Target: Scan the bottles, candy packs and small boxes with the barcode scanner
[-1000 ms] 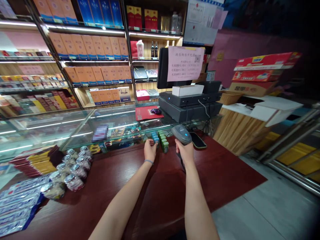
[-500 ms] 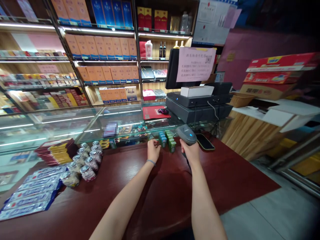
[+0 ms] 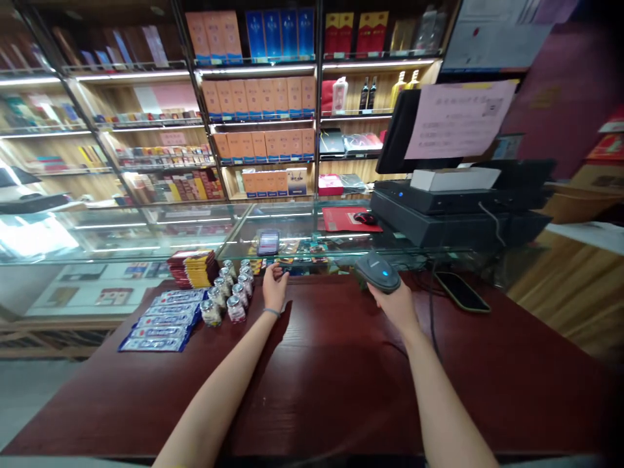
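Observation:
My right hand (image 3: 397, 305) is wrapped around a grey barcode scanner (image 3: 377, 273) with a small blue light, held above the dark red counter. Behind the scanner, a bit of something green shows, mostly hidden. My left hand (image 3: 275, 288), with a band at the wrist, hovers over the counter near the glass edge. Its fingers are loosely bent and apart, and nothing shows in them. Just left of that hand stand several small glass jars (image 3: 237, 308) with silver lids, in rows. Blue-and-white packets (image 3: 160, 324) lie overlapped beside them, and red and yellow packets (image 3: 197, 270) are stacked behind.
A black phone (image 3: 462, 291) lies on the counter (image 3: 331, 377) to the right, near a cable. Behind are a glass display case (image 3: 292, 218), a mouse (image 3: 364, 218) on a red mat, and a monitor (image 3: 397, 133) with a paper sign. Shelves of boxes line the wall.
The view has turned left. My left hand has moved left, away from the small green and blue containers toward the jars. The scanner stays in my right hand, now covering the green ones.

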